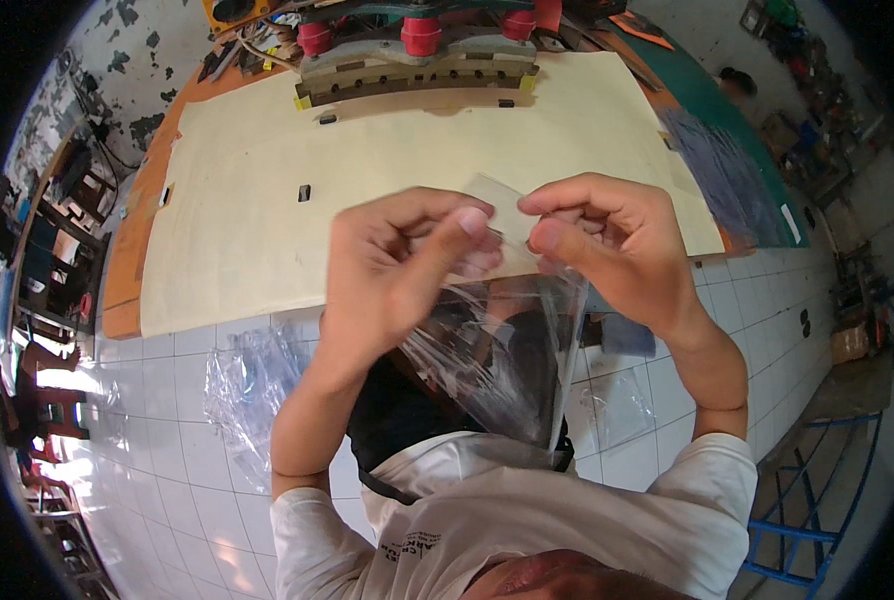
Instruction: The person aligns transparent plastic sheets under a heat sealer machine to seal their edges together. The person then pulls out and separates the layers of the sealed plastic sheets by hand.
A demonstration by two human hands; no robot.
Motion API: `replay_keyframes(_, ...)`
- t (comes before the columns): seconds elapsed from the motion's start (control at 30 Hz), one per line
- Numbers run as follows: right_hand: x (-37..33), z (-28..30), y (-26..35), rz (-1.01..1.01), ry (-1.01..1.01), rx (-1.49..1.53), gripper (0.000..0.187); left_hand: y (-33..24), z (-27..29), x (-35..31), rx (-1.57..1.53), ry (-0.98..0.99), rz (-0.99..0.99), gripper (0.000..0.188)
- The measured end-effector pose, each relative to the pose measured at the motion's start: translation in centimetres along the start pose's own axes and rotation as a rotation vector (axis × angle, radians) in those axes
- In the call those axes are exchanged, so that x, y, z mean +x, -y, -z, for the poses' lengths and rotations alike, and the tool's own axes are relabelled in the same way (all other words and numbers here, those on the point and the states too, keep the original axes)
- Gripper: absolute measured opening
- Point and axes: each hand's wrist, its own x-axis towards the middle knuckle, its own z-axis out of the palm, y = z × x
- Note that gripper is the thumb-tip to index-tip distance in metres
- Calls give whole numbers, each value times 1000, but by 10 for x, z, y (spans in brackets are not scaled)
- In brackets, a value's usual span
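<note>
Hanging from both hands at the middle of the view is a clear plastic bag point(507, 350), its top edge pinched up near a small pale flap point(497, 205) and its body drooping toward six o'clock over the person's lap. The step in hand looks like working the mouth of the bag, either parting it or folding its flap; the next move seems to call for a fine, even pull by both thumbs so the thin film does not crease or slip. The left hand point(402, 265) is closed, thumb pressed against curled fingers on the bag's upper left edge. The right hand point(612, 245) is likewise closed in a pinch, thumb and forefinger gripping the upper right edge. Beyond them, toward twelve o'clock, lies a wide cream sheet point(407, 150) on the orange table point(132, 250), with a clamp-like machine with red knobs point(417, 50) at its far end. At eight o'clock a heap of more clear bags point(252, 385) rests on the white tiled floor point(167, 440).
</note>
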Motion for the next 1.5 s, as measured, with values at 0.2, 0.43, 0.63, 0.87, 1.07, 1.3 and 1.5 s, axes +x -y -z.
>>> replay_keyframes(0.2,-5,2,-11,154,-63,8,28,-8,9,3,46,-134,-39,21)
replay_keyframes(0.43,-6,6,-9,72,-121,-99,20,-7,10,3,100,-166,-37,23)
replay_keyframes(0.63,-6,6,-10,137,-165,-145,15,-8,10,4,38,-141,16,21)
replay_keyframes(0.87,-7,8,-10,154,-152,-165,15,-8,9,4,73,-135,5,23)
replay_keyframes(1.07,-8,10,-8,129,-147,-178,14,-9,9,5,110,-130,-14,24)
replay_keyframes(1.3,-9,8,-7,56,-168,-134,13,-7,9,5,108,-103,-29,24)
replay_keyframes(1.5,-10,8,-4,41,-174,-136,13,-8,8,5,105,-110,-28,26)
